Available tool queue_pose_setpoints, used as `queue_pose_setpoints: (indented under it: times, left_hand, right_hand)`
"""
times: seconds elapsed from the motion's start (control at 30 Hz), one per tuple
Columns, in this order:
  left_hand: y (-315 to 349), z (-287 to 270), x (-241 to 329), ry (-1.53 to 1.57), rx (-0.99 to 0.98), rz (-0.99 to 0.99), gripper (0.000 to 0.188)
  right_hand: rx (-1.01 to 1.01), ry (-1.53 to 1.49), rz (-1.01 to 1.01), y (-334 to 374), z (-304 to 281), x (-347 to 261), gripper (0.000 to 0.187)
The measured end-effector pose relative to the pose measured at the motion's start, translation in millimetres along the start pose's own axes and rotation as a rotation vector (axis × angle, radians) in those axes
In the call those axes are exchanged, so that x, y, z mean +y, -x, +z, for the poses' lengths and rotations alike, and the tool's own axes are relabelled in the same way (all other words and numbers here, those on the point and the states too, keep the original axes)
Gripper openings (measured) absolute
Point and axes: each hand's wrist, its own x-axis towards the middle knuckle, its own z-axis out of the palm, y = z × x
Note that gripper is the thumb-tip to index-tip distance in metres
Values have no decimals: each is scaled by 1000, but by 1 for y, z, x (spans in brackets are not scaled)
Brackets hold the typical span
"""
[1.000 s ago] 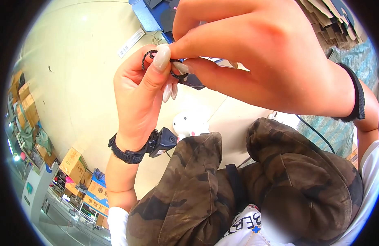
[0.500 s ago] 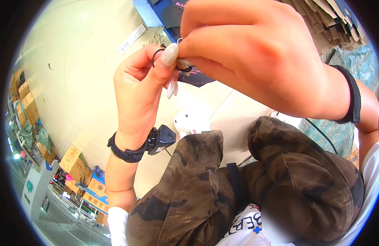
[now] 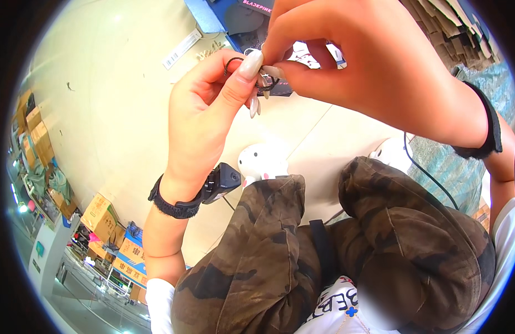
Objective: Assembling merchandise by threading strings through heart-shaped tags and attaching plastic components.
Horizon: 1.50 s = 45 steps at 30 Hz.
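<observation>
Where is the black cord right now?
In the head view, the black cord is at upper middle, in the fingers of the left hand, beside the right hand, below the blue box.

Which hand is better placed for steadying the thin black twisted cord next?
Probably the left hand: it pinches the thin black twisted cord, which curves out on either side of its grip. The right hand, fingers just above the right curve, shows no such clear hold, so seems freer for adjusting.
</observation>
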Motion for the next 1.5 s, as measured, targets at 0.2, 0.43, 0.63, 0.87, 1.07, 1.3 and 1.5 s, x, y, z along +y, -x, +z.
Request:
queue_pose_setpoints:
  times: [0.2, 0.43, 0.63, 0.87, 1.07, 1.3, 1.5]
  left_hand:
    - [-2, -4, 2, -176, -15, 59, 16]
    - [-4, -10, -4, -188, -54, 85, 17]
    - [-4, -9, -5, -180, 18, 77, 18]
    - [-3, -11, -4, -70, -81, 95, 21]
    - [-2, -9, -4, -43, -41, 133, 17]
    - [-2, -5, -5, -394, 86, 278, 15]
    - [-2, -3, -11, -512, 149, 358, 15]
  right_hand:
    - [-223, -445, 496, -5, -18, -5, 23]
    - [-186, -363, 464, -5, -12, -5, 22]
    - [-56, -246, 258, 1, -4, 4, 16]
    - [282, -278, -103, 11, 19, 20, 19]
    - [79, -224, 91, 11, 16, 14, 15]
    - [-91, -498, 442, 1, -5, -6, 17]
    - [-219, -684, 669, 0, -3, -14, 24]
